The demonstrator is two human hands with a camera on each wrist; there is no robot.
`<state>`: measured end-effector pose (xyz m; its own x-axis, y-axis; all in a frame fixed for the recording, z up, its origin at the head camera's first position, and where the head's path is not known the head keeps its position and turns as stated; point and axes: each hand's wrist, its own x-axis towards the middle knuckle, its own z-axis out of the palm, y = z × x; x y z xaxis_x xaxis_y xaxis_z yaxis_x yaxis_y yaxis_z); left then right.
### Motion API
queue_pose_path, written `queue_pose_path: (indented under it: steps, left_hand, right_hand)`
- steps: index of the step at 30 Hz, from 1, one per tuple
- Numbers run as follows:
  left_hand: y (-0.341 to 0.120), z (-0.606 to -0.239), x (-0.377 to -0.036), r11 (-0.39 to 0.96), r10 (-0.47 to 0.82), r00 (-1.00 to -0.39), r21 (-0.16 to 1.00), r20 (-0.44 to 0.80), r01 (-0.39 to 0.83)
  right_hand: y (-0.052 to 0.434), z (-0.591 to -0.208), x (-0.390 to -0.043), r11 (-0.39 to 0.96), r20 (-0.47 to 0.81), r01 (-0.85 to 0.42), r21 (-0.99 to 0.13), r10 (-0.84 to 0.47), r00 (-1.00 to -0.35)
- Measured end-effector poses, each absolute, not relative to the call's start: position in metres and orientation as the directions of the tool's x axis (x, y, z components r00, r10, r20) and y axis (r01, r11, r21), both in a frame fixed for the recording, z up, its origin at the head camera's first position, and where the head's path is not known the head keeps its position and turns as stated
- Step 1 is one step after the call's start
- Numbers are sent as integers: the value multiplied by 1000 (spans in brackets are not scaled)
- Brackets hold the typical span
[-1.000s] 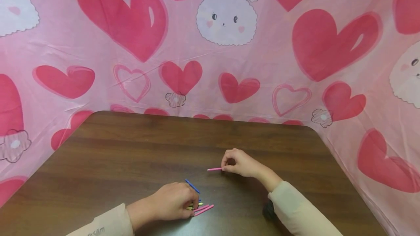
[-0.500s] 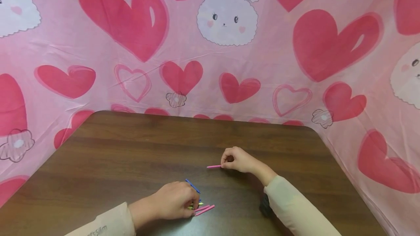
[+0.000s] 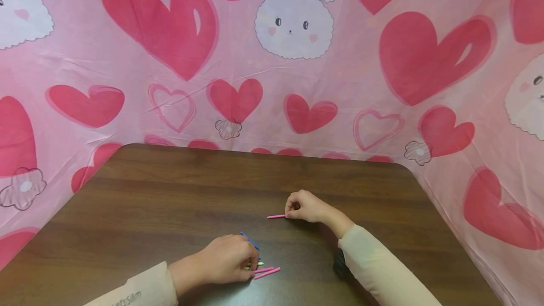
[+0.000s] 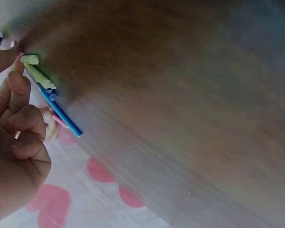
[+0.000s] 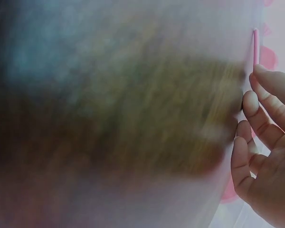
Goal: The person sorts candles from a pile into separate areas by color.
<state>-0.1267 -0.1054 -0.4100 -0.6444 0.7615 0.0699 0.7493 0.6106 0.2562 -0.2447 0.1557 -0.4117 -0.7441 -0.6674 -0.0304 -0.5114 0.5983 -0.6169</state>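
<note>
Over the wooden table, my right hand (image 3: 309,207) pinches one end of a thin pink stick (image 3: 276,216) between thumb and forefinger. The stick points left, and in the right wrist view the pink stick (image 5: 256,46) juts past the fingertips. Lower and to the left, my left hand (image 3: 225,259) bends over a small group of sticks. Its thumb and forefinger meet at the ends of two pink sticks (image 3: 268,273) and appear to pinch one. Beside them lie yellow-green sticks (image 4: 39,76) and a blue stick (image 4: 61,114), partly hidden by the hand in the head view.
The brown wooden table (image 3: 191,183) has rounded far corners. Pink cloth (image 3: 238,70) printed with hearts and rabbits hangs along its back and sides. A dark object (image 3: 340,266) shows under the right sleeve.
My right hand has shifted slightly up and left, still pinching the pink stick. The pink sticks by my left hand have slid a little right.
</note>
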Motion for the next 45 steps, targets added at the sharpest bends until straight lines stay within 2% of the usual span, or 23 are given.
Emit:
queue_pose_path:
  steps: [26,36,45]
  left_hand:
    - [-103,-409,-127,609,765,-639,234,81,758]
    - [-103,-409,-126,608,767,-635,212,93,765]
    - [-110,-407,-126,619,750,-654,249,94,745]
  right_hand:
    - [160,-411,-243,624,-34,-507,-594,-649,-760]
    - [179,-407,-240,602,-11,-492,-629,-640,-769]
    - [197,-403,-232,606,-23,-439,-664,-602,-798]
